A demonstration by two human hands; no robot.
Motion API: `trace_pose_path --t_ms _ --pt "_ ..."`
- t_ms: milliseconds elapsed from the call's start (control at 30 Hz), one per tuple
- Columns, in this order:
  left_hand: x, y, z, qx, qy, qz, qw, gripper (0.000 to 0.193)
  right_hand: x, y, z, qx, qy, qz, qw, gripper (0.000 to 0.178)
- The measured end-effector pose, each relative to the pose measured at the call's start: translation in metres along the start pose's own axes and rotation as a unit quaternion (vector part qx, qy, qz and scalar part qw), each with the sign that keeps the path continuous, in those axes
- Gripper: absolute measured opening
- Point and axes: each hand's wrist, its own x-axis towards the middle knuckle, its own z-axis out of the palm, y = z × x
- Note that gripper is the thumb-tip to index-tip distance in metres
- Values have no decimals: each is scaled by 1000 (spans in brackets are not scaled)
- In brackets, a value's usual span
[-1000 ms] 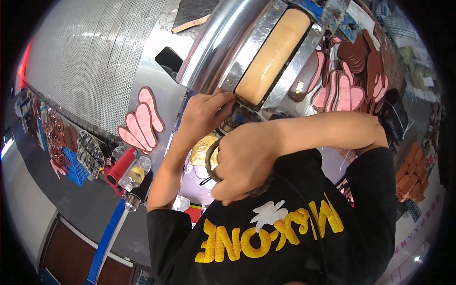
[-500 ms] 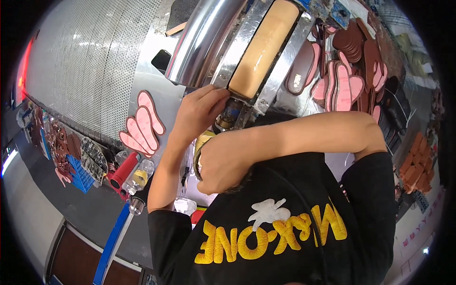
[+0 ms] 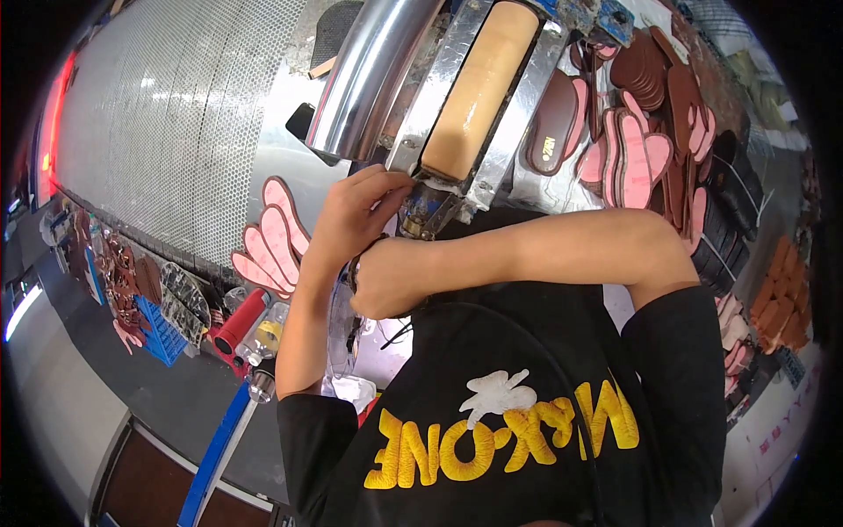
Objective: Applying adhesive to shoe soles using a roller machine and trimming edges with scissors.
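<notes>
My left hand [image 3: 358,211] is at the near left corner of a metal roller frame [image 3: 420,119]. Its fingers are bent and pinched together against the frame's edge; whatever they hold is hidden. Just below it, my right hand [image 3: 388,277] is closed in a fist, with a dark edge showing at its left side. I cannot make out what it grips. Inside the frame lies a tan, wet-looking roller [image 3: 479,92], and at its near end sits a grimy metal fitting [image 3: 428,209]. A shiny metal cylinder [image 3: 369,83] runs along the frame's left.
Pink and brown insole-shaped pieces [image 3: 277,241] lie left of my hands, beside a perforated metal surface [image 3: 189,114]. Stacked brown and pink pieces [image 3: 628,154] sit at the right. A red flask [image 3: 241,321] and clear bottles [image 3: 268,338] stand at the lower left.
My right hand has moved up, closer to my left hand. The yellow, dark-edged thing seen by it before is mostly hidden now. My left hand stays by the frame's corner.
</notes>
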Motion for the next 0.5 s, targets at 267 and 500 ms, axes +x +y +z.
trace_pose_path --t_ms 267,500 --pt "5 40 -2 103 11 40 994 22 11 2 28 9 12 66 998 19" --pt "9 55 8 244 -18 122 962 23 21 8 57 2 182 78 980 20"
